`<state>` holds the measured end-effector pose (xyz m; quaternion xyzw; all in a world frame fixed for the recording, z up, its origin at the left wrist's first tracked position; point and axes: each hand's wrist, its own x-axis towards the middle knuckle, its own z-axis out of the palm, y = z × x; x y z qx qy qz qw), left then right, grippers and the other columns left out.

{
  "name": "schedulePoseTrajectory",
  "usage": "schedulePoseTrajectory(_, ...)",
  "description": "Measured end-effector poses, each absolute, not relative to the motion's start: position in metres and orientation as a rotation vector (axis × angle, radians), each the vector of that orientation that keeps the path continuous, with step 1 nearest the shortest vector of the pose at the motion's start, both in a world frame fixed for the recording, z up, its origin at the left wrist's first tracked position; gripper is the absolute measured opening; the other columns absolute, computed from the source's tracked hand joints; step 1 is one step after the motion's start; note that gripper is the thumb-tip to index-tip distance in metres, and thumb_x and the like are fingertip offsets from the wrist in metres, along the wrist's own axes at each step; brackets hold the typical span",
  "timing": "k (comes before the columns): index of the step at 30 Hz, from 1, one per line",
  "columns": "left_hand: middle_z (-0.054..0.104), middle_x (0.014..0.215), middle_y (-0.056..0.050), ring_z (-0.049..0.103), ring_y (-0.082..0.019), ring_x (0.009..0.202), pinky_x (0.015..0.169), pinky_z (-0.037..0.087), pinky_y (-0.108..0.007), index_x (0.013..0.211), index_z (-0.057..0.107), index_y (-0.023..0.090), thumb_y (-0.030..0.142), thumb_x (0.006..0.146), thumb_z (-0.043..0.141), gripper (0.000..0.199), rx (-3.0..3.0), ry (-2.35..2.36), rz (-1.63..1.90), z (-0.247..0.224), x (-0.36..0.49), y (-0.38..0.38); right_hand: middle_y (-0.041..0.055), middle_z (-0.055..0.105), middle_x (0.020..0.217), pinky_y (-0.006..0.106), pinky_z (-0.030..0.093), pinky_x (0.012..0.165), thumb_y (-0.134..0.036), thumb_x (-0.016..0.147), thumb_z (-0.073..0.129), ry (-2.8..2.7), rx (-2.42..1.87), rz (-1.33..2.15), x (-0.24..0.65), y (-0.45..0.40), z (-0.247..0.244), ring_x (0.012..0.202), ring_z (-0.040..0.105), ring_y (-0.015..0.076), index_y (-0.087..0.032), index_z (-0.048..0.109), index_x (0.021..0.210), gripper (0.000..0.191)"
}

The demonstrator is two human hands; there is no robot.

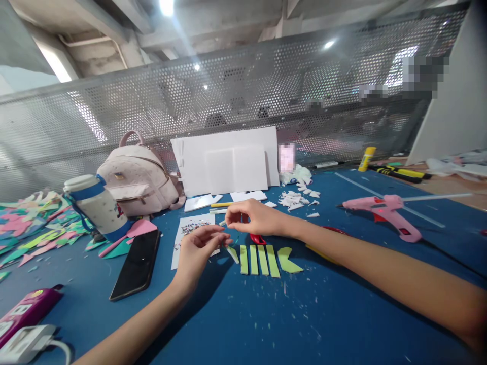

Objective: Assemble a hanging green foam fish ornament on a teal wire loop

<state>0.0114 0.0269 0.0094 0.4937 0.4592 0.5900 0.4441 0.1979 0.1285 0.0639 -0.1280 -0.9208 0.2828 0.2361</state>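
Observation:
My left hand (200, 248) is raised over the blue table, its thumb and fingers closed in a pinch. Close by, my right hand (254, 218) has its fingertips curled down and together. Anything between either set of fingertips is too small or hidden to name. A short light green strip (233, 255) slants just below the left fingertips. Beside it lie several upright green strips (263, 260) in a row and a notched green piece (289, 260). Red scissor-like handles (257, 239) show partly under my right hand.
A speckled white sheet (178, 248) and a black phone (136, 264) lie left. Behind stand a bottle (97, 205), a backpack (139, 177) and white boards (232, 167). A pink glue gun (384, 210) with its cord lies right, near a yellow glue stick (367, 158).

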Motion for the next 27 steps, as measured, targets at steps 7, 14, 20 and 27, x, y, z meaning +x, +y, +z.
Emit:
schedulePoseTrajectory(7,0.08,0.081,-0.005,0.077,-0.019,0.077,0.079,0.062,-0.03,0.089,0.074,0.016,0.027,0.079,0.08,0.017,1.231,1.147,1.479,0.0112,0.0115,0.0261,0.0033,0.067,0.087,0.027,0.043,0.067,-0.011,0.082,0.06,-2.539,-0.34,0.75,0.1973,0.1233,0.0644,0.072,0.056,0.0133,-0.017,0.065,0.087,0.009)
schedulePoseTrajectory(14,0.079,0.081,-0.005,0.077,-0.019,0.078,0.08,0.061,-0.029,0.087,0.074,0.016,0.029,0.081,0.079,0.015,1.257,1.149,1.465,0.0106,0.012,0.027,0.0027,0.066,0.084,0.027,0.042,0.065,-0.012,0.082,0.061,-2.553,-0.343,0.759,0.1972,0.1225,0.0653,0.072,0.056,0.0133,-0.017,0.064,0.087,0.008)
schedulePoseTrajectory(20,0.079,0.08,-0.005,0.077,-0.019,0.079,0.08,0.06,-0.029,0.086,0.074,0.016,0.031,0.081,0.079,0.016,1.263,1.15,1.459,0.0075,0.0097,0.0267,0.0027,0.066,0.083,0.026,0.042,0.064,-0.015,0.082,0.061,-2.553,-0.361,0.821,0.196,0.1216,0.0617,0.071,0.056,0.0134,-0.017,0.063,0.088,0.007)
schedulePoseTrajectory(27,0.079,0.082,-0.006,0.077,-0.019,0.079,0.081,0.06,-0.03,0.086,0.074,0.016,0.033,0.08,0.079,0.019,1.258,1.139,1.458,0.0077,0.0097,0.0272,0.0017,0.063,0.08,0.026,0.043,0.064,-0.02,0.083,0.062,-2.524,-0.37,0.884,0.1951,0.1224,0.0573,0.072,0.058,0.0137,-0.017,0.063,0.096,0.013)
